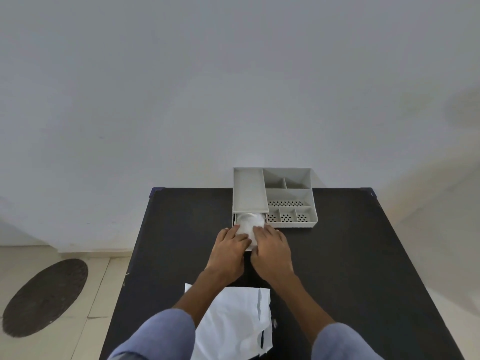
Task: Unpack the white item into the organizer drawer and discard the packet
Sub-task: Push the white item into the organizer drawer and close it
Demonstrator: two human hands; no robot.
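A pale grey organizer (pixel 288 196) stands at the far edge of the black table (pixel 350 255). Its drawer under the left section is pulled out toward me, and a crumpled white item (pixel 248 222) lies in it. My left hand (pixel 228 249) and my right hand (pixel 272 249) rest side by side on the near part of the white item, fingers pressing down on it. The drawer's front edge is hidden under my hands. The torn white packet (pixel 233 323) lies flat on the table near me, between my forearms.
The organizer's right part has several open compartments, some with perforated floors. A white wall rises directly behind the table. On the tiled floor at left lies a dark oval mat (pixel 45 297).
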